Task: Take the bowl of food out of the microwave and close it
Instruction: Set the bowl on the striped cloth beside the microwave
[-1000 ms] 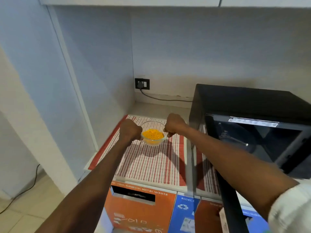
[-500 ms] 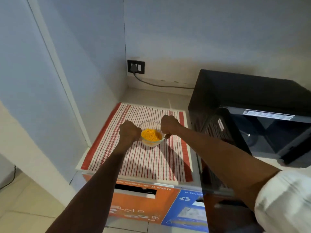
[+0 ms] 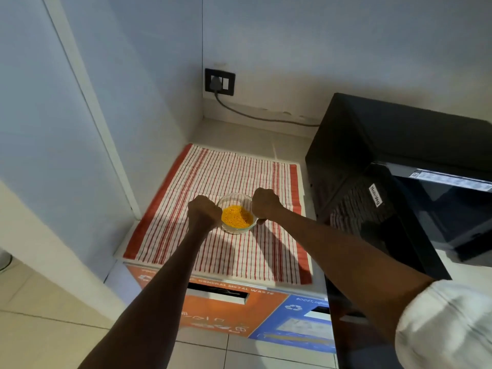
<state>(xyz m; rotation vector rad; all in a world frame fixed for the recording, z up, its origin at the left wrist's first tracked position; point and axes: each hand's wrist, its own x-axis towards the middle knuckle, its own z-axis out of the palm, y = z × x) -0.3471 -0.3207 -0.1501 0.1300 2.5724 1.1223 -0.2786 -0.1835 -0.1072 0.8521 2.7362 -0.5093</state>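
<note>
1. Two hands are closing on one small clear glass bowl [image 3: 237,213]: the left hand [image 3: 203,212] is curling in a fist against its rim at 9 o'clock, and the right hand [image 3: 265,205] is doing the same at 3 o'clock, so both are gripping the bowl and nothing else.
2. Whether the bowl is resting on the red-striped cloth [image 3: 226,222] or hanging just above it, I cannot tell; it is sitting over the middle of that cloth, which is lying on the counter [image 3: 239,134].
3. Yellow-orange shredded food [image 3: 236,217] is filling the lower part of the bowl, well below the rim.
4. The black microwave [image 3: 394,161] is standing at 3 o'clock of the cloth, just beside it, and its door [image 3: 372,222] is hanging open toward the person.
5. Judging by its look, the bowl is going to feel stiff, smooth and fairly light, yet breakable and possibly hot, so opposite points of the rim are offering the safest hold, with the bowl kept level.
6. Glass is likely sliding easily in bare fingers; the soft cloth should be cushioning it.
7. With the bowl out, closing the door is looking like the step remaining.
</note>
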